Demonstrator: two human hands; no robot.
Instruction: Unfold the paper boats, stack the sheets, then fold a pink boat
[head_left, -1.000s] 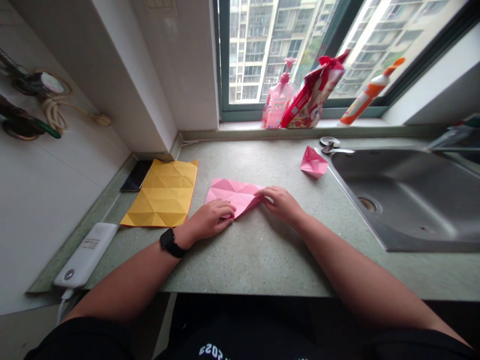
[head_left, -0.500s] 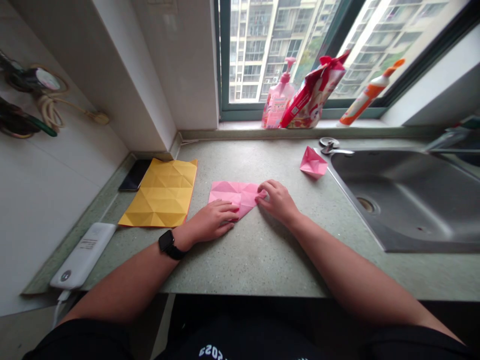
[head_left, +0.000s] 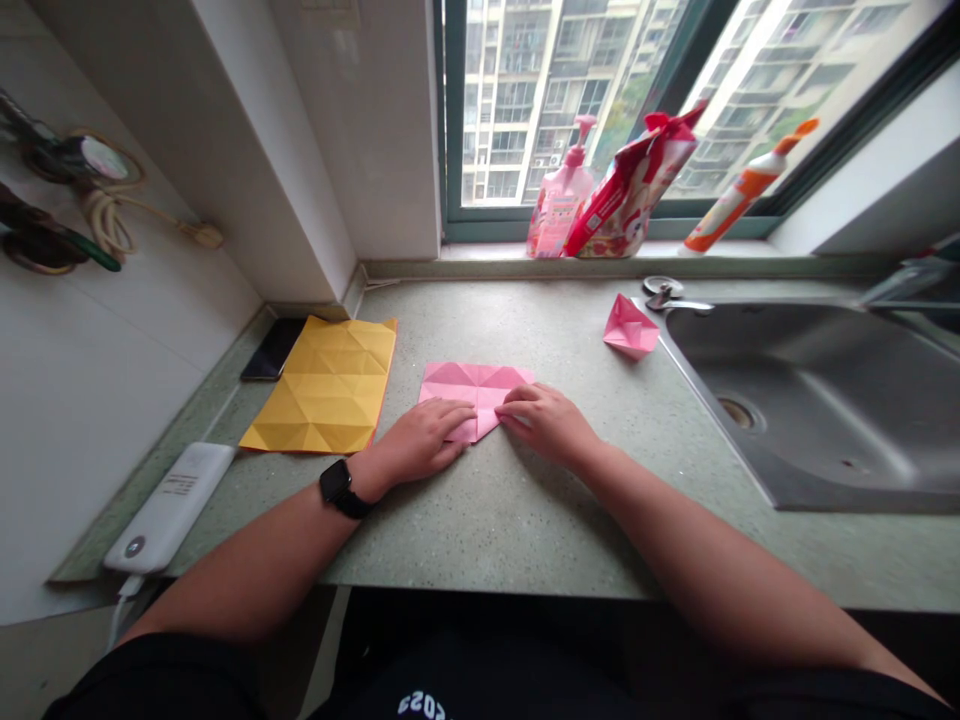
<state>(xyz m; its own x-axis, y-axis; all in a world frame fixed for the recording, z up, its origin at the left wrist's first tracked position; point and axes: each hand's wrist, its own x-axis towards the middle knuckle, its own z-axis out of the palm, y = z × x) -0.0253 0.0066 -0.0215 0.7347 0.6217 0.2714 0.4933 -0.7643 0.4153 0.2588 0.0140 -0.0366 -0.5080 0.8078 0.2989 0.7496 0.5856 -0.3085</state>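
Observation:
A folded sheet of pink origami paper (head_left: 475, 386) lies flat on the speckled green countertop (head_left: 517, 530), with creases showing and its lower part under my hands. My left hand (head_left: 424, 441), with a black smartwatch (head_left: 337, 487) on its wrist, presses the sheet's lower left side. From the right, my right hand (head_left: 543, 424) holds down the sheet's right side, its fingertips close to my left hand. Neither hand lifts the paper.
A creased yellow paper (head_left: 321, 386) lies left of my hands, partly over a black phone (head_left: 272, 350). A white power bank (head_left: 169, 508) sits at the left. A small folded pink paper (head_left: 631, 327) lies beside the steel sink (head_left: 810, 400). Bottles and a red-and-pink bag (head_left: 634, 187) stand on the windowsill.
My right hand has moved left and slightly down onto the pink sheet. The sheet has turned from its tilted position and now lies squarer, with its right part folded flatter.

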